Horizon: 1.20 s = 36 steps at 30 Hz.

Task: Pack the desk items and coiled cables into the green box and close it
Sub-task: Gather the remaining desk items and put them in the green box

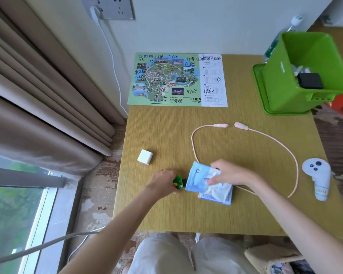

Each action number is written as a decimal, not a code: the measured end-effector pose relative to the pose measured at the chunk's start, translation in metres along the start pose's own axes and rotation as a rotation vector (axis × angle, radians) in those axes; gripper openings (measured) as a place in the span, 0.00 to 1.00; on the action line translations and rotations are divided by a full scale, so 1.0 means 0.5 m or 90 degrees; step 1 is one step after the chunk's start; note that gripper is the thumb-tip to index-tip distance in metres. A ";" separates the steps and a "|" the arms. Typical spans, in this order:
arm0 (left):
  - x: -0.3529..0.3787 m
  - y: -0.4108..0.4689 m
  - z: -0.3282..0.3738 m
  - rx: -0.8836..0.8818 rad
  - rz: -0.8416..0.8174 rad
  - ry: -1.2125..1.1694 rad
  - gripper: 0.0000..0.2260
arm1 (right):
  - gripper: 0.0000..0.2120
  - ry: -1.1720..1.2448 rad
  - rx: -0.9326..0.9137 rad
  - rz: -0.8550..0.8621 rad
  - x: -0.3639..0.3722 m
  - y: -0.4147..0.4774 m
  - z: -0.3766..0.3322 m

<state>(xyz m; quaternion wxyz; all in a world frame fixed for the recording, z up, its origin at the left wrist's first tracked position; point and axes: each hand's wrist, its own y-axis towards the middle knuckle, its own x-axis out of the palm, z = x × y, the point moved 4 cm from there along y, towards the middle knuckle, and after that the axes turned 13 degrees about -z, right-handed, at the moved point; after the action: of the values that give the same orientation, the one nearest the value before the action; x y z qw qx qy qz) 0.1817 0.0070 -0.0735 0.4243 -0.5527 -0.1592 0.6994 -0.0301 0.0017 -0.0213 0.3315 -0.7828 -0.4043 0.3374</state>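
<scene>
From the head camera, the job looks barely begun. The green box [285,86] stands open at 2 o'clock on the tabletop [226,214]. A black block [310,81] and some small white bits are already inside it, and its lid is not closed.

Most things are still out:
- The pink cable [194,143] lies uncoiled in a wide loop from 12 round to 4 o'clock.
- A white charger [145,157] sits at 9 o'clock.
- A white controller [317,175] lies at 3 o'clock.
- A printed map [166,80] lies at 11 o'clock.

So coiling the cable, loading these items and shutting the box all appear to remain.

The left hand [162,180], near 8 o'clock, has its fingers [172,175] curled round a small green item [177,181]. The blur hides what that item is.

Just beside it, toward 6 o'clock, the right hand [230,173] is on a stack of tissue packets [198,180]. Its fingers [214,181] are bent over the top packet and seem to grip it, and that packet's left edge looks raised. Part of the cable passes close under that wrist.
</scene>
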 end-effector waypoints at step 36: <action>-0.303 0.065 0.183 0.075 0.170 -0.512 0.15 | 0.15 0.220 -0.154 0.458 -0.210 -0.112 0.018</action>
<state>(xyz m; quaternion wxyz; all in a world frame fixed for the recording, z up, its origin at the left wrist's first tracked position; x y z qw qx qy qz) 0.0895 -0.1062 0.0313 0.2650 -0.2269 -0.1991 0.9158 -0.1070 -0.0606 0.0452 0.1610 -0.9525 -0.0802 0.2457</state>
